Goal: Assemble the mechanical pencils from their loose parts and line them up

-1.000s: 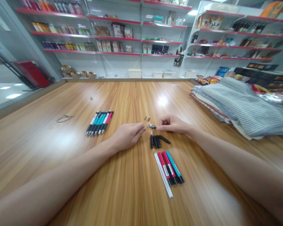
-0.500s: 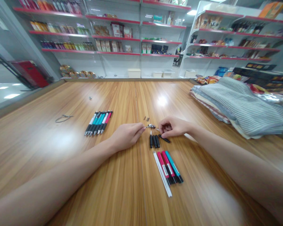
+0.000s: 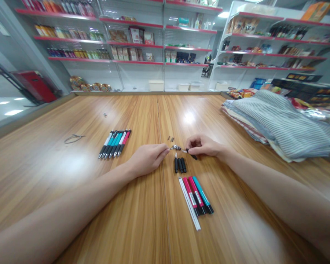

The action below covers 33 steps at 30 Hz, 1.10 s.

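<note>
My left hand (image 3: 151, 157) rests on the table, its thumb and forefinger pinched at the edge of a small pile of shiny metal pen tips (image 3: 176, 147). What it pinches is too small to make out. Across from it, my right hand (image 3: 203, 145) is closed on a slim black pen part (image 3: 194, 157), whose other end is partly behind the fingers. A small whitish piece (image 3: 184, 151) shows by those fingertips. Between the hands and nearer me lie several black pen grips (image 3: 180, 165). Two tiny springs (image 3: 172, 139) lie beyond the pile.
Pink and teal pen barrels (image 3: 194, 194) lie beside white refills (image 3: 189, 205) in front. Several assembled pens (image 3: 114, 144) are lined up at left, near a grey cord loop (image 3: 74, 138). Folded striped cloths (image 3: 288, 121) are stacked at right. Stocked shelves (image 3: 134, 44) stand behind the table.
My right hand has picked up the black pen part that lay beside the grips, and has lifted slightly away from me. The left hand has stayed in place.
</note>
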{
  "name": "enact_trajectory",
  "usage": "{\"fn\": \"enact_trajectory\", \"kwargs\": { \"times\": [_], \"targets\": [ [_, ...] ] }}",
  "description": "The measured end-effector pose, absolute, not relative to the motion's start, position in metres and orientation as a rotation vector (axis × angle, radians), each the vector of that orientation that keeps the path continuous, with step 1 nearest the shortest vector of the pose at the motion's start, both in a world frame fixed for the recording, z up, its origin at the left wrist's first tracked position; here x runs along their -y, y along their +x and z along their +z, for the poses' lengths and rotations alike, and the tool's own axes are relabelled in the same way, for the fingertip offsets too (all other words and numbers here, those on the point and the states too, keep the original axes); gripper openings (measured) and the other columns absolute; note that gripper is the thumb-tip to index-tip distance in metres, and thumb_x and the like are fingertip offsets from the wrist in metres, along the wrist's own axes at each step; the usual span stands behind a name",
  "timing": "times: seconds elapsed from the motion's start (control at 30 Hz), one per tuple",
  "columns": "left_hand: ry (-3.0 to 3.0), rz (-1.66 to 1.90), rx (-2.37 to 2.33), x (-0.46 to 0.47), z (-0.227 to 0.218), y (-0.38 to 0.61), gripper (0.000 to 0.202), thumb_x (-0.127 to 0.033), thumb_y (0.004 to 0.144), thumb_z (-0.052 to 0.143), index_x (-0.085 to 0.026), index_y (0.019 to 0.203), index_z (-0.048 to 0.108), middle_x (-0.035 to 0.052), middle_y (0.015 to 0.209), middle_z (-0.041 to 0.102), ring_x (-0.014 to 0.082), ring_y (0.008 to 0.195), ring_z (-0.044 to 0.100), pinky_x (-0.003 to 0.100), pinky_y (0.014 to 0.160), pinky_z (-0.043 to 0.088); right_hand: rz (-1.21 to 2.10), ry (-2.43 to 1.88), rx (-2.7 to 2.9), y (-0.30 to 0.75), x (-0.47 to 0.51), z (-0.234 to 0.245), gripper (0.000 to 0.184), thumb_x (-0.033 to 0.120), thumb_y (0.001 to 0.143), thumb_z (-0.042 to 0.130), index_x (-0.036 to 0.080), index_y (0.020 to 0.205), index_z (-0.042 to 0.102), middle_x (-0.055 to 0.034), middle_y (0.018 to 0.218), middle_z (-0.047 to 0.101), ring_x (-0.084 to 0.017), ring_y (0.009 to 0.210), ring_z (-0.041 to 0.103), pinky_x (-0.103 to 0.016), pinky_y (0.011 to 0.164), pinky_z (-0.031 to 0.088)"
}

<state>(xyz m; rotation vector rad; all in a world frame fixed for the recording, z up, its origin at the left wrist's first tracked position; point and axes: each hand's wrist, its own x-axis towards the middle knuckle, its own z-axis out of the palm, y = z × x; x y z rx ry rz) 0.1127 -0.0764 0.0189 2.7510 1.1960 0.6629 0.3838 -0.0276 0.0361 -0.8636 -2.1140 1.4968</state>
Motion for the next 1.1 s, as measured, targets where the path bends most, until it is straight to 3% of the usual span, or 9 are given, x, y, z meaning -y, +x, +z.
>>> {"fn": "enact_trajectory", "kwargs": {
  "times": [0.13, 0.23, 0.53, 0.8, 1.0, 1.1],
  "targets": [
    [2.753, 0.657, -1.199, 0.077, 0.02, 0.113, 0.031, -0.037, 0.101, 0.032, -0.018, 0.094, 0.056, 0.0054, 0.084, 0.066, 0.0175, 0.08, 0.065, 0.027, 0.071, 0.045, 1.527, -0.82, 1.562, 0.383, 0.025, 0.026, 0.03, 0.036, 0.068, 0.075, 0.014, 0.074, 0.057, 0.0039, 0.055, 0.053, -0.004, 0.04, 0.04, -0.015, 0.034, 0.024],
    [2.754, 0.663, -1.198, 0.077, 0.02, 0.113, 0.03, -0.037, 0.1, 0.033, -0.018, 0.093, 0.056, 0.0052, 0.083, 0.066, 0.0173, 0.078, 0.064, 0.027, 0.07, 0.045, 1.542, -0.793, 1.448, 0.376, 0.027, 0.024, 0.03, 0.035, 0.066, 0.076, 0.014, 0.073, 0.056, 0.0024, 0.055, 0.056, -0.006, 0.042, 0.045, -0.015, 0.033, 0.029],
    [2.756, 0.668, -1.207, 0.076, 0.019, 0.113, 0.031, -0.037, 0.1, 0.033, -0.018, 0.094, 0.057, 0.0053, 0.083, 0.066, 0.0174, 0.079, 0.065, 0.027, 0.07, 0.045, 1.462, -0.701, 1.474, 0.364, 0.035, 0.025, 0.024, 0.029, 0.07, 0.075, 0.013, 0.081, 0.062, -0.0021, 0.066, 0.066, -0.008, 0.047, 0.051, -0.017, 0.036, 0.039],
    [2.763, 0.656, -1.214, 0.076, 0.02, 0.113, 0.032, -0.038, 0.101, 0.032, -0.018, 0.094, 0.057, 0.0051, 0.082, 0.065, 0.0175, 0.078, 0.064, 0.027, 0.069, 0.044, 1.414, -0.753, 1.537, 0.367, 0.035, 0.022, 0.027, 0.034, 0.073, 0.075, 0.014, 0.086, 0.062, -0.0013, 0.067, 0.065, -0.007, 0.046, 0.051, -0.017, 0.04, 0.038],
    [2.739, 0.689, -1.218, 0.076, 0.02, 0.113, 0.031, -0.037, 0.101, 0.033, -0.018, 0.094, 0.057, 0.0051, 0.082, 0.065, 0.0171, 0.076, 0.064, 0.027, 0.068, 0.044, 1.338, -0.808, 1.646, 0.366, 0.038, 0.025, 0.031, 0.038, 0.075, 0.074, 0.014, 0.091, 0.064, -0.0027, 0.071, 0.067, -0.007, 0.043, 0.051, -0.017, 0.035, 0.03],
    [2.717, 0.727, -1.222, 0.076, 0.019, 0.113, 0.031, -0.037, 0.1, 0.035, -0.018, 0.094, 0.058, 0.0056, 0.083, 0.066, 0.0169, 0.077, 0.064, 0.026, 0.069, 0.045, 1.262, -0.842, 1.715, 0.364, 0.042, 0.025, 0.032, 0.04, 0.076, 0.073, 0.014, 0.092, 0.063, -0.0044, 0.077, 0.069, -0.007, 0.047, 0.051, -0.018, 0.039, 0.034]
  ]
}}
